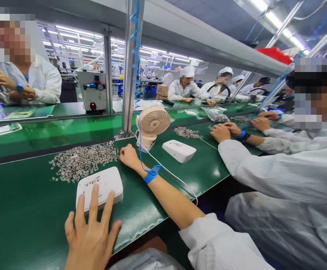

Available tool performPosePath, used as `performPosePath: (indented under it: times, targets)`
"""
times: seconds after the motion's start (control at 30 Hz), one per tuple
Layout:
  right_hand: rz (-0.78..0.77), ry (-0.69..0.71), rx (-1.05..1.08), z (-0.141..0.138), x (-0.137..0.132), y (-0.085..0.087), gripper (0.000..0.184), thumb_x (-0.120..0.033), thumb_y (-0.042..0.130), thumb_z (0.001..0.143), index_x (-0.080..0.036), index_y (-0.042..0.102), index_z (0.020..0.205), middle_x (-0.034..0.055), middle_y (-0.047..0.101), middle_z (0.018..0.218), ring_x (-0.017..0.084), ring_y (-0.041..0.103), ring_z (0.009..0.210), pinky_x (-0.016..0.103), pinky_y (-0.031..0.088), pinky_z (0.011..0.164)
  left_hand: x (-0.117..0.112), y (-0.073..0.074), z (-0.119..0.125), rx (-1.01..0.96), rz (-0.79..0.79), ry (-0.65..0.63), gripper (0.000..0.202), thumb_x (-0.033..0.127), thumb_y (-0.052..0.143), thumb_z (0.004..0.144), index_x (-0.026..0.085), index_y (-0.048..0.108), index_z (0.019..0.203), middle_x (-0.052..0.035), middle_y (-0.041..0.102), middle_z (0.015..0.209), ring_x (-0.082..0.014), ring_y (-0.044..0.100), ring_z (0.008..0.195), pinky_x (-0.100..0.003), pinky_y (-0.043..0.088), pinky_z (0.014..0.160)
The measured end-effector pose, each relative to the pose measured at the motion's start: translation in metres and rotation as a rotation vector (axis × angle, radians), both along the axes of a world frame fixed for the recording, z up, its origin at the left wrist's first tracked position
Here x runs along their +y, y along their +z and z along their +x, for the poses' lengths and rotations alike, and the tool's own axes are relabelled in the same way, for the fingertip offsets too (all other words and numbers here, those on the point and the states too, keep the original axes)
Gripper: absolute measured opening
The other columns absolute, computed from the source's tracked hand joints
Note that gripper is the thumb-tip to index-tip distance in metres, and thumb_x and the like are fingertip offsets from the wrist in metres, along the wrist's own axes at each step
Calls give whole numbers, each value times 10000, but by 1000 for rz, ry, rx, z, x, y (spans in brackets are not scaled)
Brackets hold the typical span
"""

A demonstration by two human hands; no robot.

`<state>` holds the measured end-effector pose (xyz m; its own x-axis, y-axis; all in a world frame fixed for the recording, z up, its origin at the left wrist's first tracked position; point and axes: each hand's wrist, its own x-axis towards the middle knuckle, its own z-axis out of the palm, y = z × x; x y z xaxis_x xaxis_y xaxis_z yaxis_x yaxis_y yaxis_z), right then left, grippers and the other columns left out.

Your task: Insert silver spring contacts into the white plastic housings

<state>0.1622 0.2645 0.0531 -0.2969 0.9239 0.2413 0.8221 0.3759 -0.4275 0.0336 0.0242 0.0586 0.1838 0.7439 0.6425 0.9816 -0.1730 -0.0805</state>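
Note:
My left hand (92, 232) has its fingers spread, with the fingertips on the near side of a white plastic housing (111, 180). The housing lies flat on the green work surface and shows small slots and a dotted patch on its upper face. My right hand (129, 155) is closed at the right edge of a heap of small shiny metal parts (84, 159). Its fingertips are turned away, so anything in them is hidden. A blue wrist strap (153, 173) with a blue cord circles my right wrist.
A beige fan (154, 122) stands just beyond my right hand, its white cable (177, 178) running over the bench edge. Right of it lie a second white housing (180, 150) and another metal heap (188, 132). A co-worker's hands (225, 131) work at the right. A metal post (129, 75) rises behind.

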Motion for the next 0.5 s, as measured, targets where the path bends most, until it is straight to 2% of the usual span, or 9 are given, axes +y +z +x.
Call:
performPosePath:
  times: [0.07,0.17,0.23,0.3,0.37,0.43,0.5]
  targets:
    - [17,-35,-12,-6,-4,-2,104,-209,558,853,-120,586,809,30,586,894,164,551,905,350,461,792,12,-8,3,154,19,87,471,252,531,833,219,456,1296,-160,456,1321,-373,431,1156,-516,396,849]
    - [32,-69,-6,-8,-8,-5,97,-149,499,871,-111,583,842,40,572,907,159,544,890,342,448,796,18,-14,7,269,49,167,495,176,560,807,218,471,1292,-132,589,1111,-260,561,879,-374,437,723]
    - [28,-80,-3,-3,-7,-5,95,-136,493,867,-111,578,836,35,566,877,145,543,844,323,445,780,16,-13,13,300,57,220,530,194,577,801,193,446,1314,-104,617,935,-197,520,651,-307,401,583]
    - [22,-81,-6,2,-5,-5,63,-140,525,847,-116,571,811,21,561,850,136,538,810,310,445,763,13,-12,20,281,43,233,564,243,569,816,140,398,1343,-85,607,825,-175,449,553,-291,347,517]
    - [24,-78,-10,6,-2,-6,43,-127,544,825,-121,564,788,12,553,839,132,531,791,302,442,752,10,-10,23,177,29,129,591,283,531,846,113,330,1375,-93,615,859,-190,486,627,-302,369,573]
    - [40,-81,-1,7,-1,-9,50,-99,524,814,-120,564,793,29,542,846,140,520,789,296,433,745,6,-9,20,60,43,-22,598,297,492,866,142,274,1401,-110,617,1010,-219,534,803,-333,389,696]
    - [62,-95,20,7,-1,-13,85,-80,492,802,-111,570,813,66,528,850,162,509,794,295,421,734,3,-10,11,10,51,-89,599,295,481,862,181,262,1407,-125,569,1172,-270,514,986,-375,374,777]
